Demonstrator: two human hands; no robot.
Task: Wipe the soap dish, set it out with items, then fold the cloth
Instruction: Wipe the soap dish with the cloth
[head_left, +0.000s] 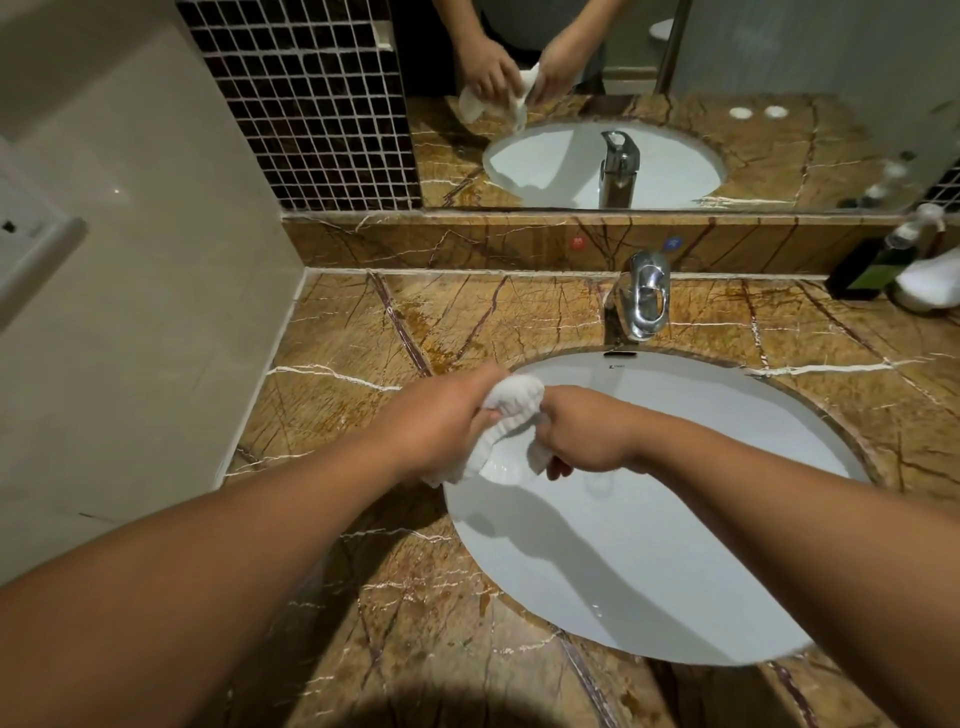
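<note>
Both my hands meet over the left rim of the white sink. My left hand grips a bunched white cloth that drapes down between the hands. Under the cloth shows part of a white soap dish with a ridged edge. My right hand holds the dish's right side, fingers curled beneath it, with a fold of cloth against them. Most of the dish is hidden by the cloth. The mirror reflects the same hands and cloth.
A chrome faucet stands behind the basin. On the brown marble counter, at the far right, stand a dark green bottle and a white object. A beige wall bounds the left side.
</note>
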